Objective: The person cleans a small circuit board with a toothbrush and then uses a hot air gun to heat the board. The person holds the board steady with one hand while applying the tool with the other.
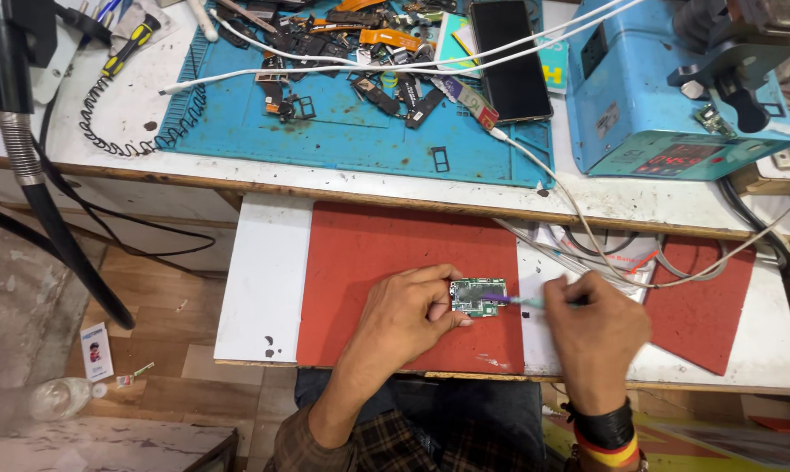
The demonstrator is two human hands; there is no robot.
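— Board sits on the red mat; left hand pinches its edge.
— Right hand?
— Clamped on a brush. Board looks light, stiff, fragile; edges are safest.

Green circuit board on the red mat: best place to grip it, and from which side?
Grip the circuit board by its left short edge, coming from the left, as the left hand does. It lies flat on the red mat, and the right hand works a brush-like tool in from the right.
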